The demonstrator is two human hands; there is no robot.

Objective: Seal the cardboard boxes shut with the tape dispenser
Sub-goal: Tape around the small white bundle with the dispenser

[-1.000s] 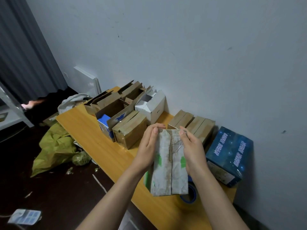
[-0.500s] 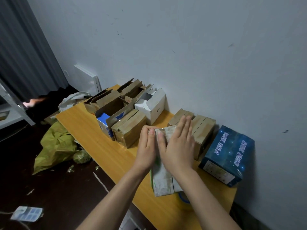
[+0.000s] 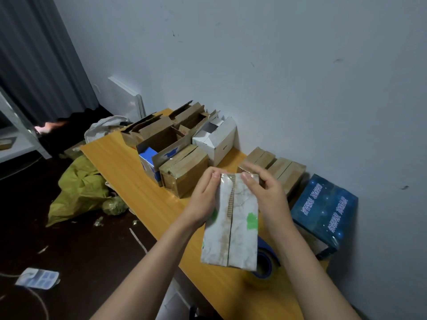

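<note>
A person's left hand (image 3: 203, 200) and right hand (image 3: 269, 197) grip a worn white cardboard box (image 3: 233, 227) above the orange worktop (image 3: 129, 172), thumbs pressing its flaps; the blue tape dispenser (image 3: 265, 260) lies beneath.

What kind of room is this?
Probably a spare room used for packing: cardboard boxes crowd a table by a bare wall, a tape roll lies there, and bags litter the floor.
</note>
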